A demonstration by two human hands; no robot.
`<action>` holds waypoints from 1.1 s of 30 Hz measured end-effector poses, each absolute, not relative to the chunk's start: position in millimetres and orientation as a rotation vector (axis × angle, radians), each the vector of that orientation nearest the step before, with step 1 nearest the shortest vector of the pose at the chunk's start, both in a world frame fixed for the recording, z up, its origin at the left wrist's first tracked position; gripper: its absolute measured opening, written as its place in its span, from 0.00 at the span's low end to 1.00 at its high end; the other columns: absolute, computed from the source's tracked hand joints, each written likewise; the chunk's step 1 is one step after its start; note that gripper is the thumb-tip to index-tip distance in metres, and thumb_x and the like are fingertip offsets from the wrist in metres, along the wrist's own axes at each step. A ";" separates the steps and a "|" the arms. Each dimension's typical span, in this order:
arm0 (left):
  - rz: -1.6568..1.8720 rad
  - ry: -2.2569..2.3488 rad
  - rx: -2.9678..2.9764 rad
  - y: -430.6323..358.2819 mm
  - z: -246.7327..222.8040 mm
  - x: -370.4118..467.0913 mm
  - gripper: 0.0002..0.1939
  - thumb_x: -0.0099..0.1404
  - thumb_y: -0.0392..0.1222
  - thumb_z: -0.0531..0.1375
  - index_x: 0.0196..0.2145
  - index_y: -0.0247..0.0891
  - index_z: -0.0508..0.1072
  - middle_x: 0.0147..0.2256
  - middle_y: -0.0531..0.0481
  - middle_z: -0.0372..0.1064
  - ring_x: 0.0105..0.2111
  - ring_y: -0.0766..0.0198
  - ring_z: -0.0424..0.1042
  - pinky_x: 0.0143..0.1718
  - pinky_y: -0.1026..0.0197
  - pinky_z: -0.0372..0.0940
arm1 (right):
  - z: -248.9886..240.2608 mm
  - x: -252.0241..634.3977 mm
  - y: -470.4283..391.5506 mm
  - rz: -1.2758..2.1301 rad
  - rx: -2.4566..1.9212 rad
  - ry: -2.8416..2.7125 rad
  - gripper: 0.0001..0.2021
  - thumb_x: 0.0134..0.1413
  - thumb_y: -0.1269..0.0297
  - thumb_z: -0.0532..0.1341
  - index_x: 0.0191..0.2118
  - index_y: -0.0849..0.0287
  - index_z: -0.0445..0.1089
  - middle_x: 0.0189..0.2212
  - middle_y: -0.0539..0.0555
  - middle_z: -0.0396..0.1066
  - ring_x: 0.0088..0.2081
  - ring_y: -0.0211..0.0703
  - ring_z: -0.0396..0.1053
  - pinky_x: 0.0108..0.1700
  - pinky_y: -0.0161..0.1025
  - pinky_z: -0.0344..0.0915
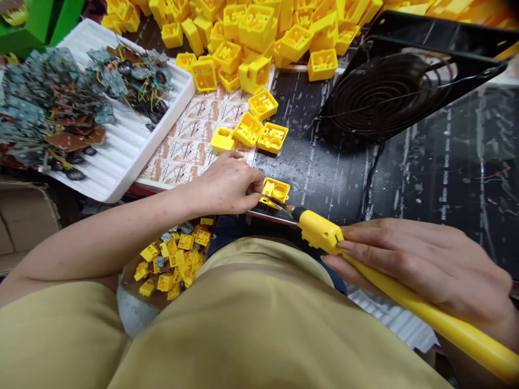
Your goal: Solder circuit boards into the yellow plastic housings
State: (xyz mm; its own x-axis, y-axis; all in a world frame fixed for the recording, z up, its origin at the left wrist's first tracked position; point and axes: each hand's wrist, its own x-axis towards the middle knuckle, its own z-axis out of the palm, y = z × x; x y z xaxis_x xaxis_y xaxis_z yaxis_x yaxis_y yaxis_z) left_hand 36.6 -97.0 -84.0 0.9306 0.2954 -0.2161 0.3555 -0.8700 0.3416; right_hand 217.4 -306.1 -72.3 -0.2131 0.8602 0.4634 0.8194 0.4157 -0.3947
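My right hand (pixel 421 265) is wrapped around the long yellow handle of a soldering iron (pixel 322 229). The iron's dark metal tip points left, into a small open yellow plastic case (pixel 279 190) at the table's front edge. My left hand (pixel 231 183) is closed in a pinch at the left side of this case; what lies between its fingertips is hidden. Just beyond the left hand sit several similar yellow cases (pixel 272 138), with small metal parts visible inside some.
A white foam tray (pixel 133 156) at left bears circuit boards (pixel 48 102) with wires and round black parts. Yellow cases (pixel 255 32) are heaped at the back. A black fan (pixel 381 97) stands at right, its cable on the table. Below my left arm is a container of yellow pieces (pixel 178 259).
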 end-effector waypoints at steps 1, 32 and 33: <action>-0.214 0.461 2.706 -96.3 -84.2 36.6 0.07 0.58 0.37 0.57 0.27 0.39 0.75 0.26 0.55 0.76 0.28 0.64 0.71 0.56 0.47 0.57 | -71.8 219.8 -307.6 0.092 -1.440 -2.021 0.08 0.58 0.70 0.67 0.40 0.56 0.67 0.31 0.50 0.75 0.33 0.37 0.75 0.39 0.37 0.77; 0.083 0.559 2.636 -86.6 -100.3 37.5 0.05 0.62 0.37 0.63 0.33 0.35 0.79 0.27 0.51 0.77 0.26 0.68 0.72 0.30 0.66 0.60 | -93.9 230.5 -318.1 0.016 -1.688 -1.840 0.15 0.69 0.50 0.55 0.52 0.53 0.66 0.32 0.51 0.75 0.31 0.35 0.74 0.33 0.33 0.69; 0.060 0.553 2.618 -86.8 -98.9 37.4 0.05 0.62 0.36 0.63 0.34 0.35 0.80 0.28 0.51 0.77 0.26 0.68 0.72 0.30 0.66 0.61 | -94.6 231.1 -318.7 0.017 -1.682 -1.830 0.15 0.68 0.51 0.55 0.52 0.54 0.66 0.32 0.51 0.75 0.31 0.35 0.73 0.33 0.32 0.69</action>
State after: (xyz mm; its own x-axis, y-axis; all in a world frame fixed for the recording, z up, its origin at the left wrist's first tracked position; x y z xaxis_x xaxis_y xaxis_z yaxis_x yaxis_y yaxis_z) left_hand 37.4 -86.8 -98.9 0.9182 0.3929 -0.0509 0.3726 -0.8128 0.4478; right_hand 231.1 -318.7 -94.6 0.0281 0.8972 0.4408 0.8889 0.1792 -0.4216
